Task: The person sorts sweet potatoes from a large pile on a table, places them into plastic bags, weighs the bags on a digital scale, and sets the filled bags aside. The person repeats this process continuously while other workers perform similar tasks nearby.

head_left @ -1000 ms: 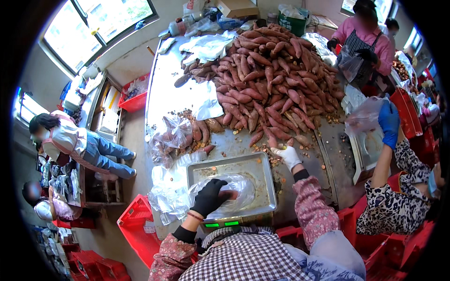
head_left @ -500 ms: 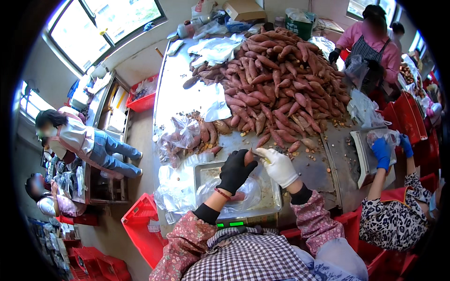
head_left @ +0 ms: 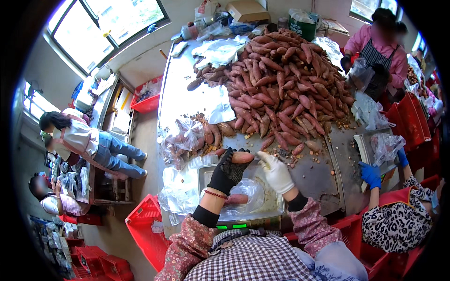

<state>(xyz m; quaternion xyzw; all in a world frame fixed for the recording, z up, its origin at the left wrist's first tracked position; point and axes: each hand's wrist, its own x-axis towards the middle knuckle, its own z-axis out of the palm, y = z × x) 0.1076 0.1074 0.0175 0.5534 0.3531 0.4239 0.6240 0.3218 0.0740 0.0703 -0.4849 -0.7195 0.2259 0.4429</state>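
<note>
My left hand (head_left: pixel 227 174), in a black glove with a dotted palm, is closed around a reddish sweet potato (head_left: pixel 242 158) above a metal weighing tray (head_left: pixel 272 208). Just right of that sweet potato's end is my right hand (head_left: pixel 277 174) in a white glove, its fingers curved and a little apart, with nothing visible in them. In the tray lies a clear plastic bag (head_left: pixel 253 192) with a sweet potato (head_left: pixel 236 199) in it, partly hidden by my left wrist. Green lit displays (head_left: pixel 239 226) show at the scale's near edge.
A large heap of sweet potatoes (head_left: pixel 281 89) covers the table's far middle. Bagged sweet potatoes (head_left: pixel 180 140) and loose clear bags (head_left: pixel 176 192) lie to the left. A red crate (head_left: pixel 147 222) stands at lower left. A co-worker's blue-gloved hand (head_left: pixel 371 175) is at another scale on the right.
My left hand has turned, so its dotted palm and the sweet potato now show more fully. My right hand's fingertips have come away from the sweet potato's end.
</note>
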